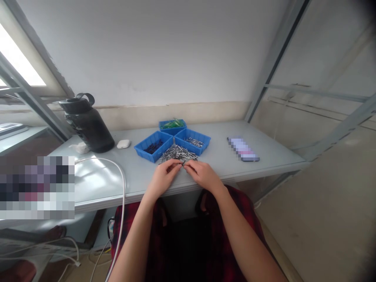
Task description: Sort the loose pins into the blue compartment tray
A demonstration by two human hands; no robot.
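Observation:
My left hand (166, 176) and my right hand (204, 174) meet at the front of a pile of thin metal pieces (178, 152). The fingers of each are pinched together, with a small dark piece between the two hands; its exact shape is too small to tell. Behind the pile stand three blue bins: the left bin (140, 152) holds dark pieces, the right bin (207, 141) holds silvery pieces, and the rear bin (173, 130) holds green pieces.
A large dark bottle (91, 127) and a white case (123, 143) stand at the left. A phone (243, 149) lies on the right of the table (217, 129). A white cable (123, 188) hangs over the front edge. Metal posts flank the table.

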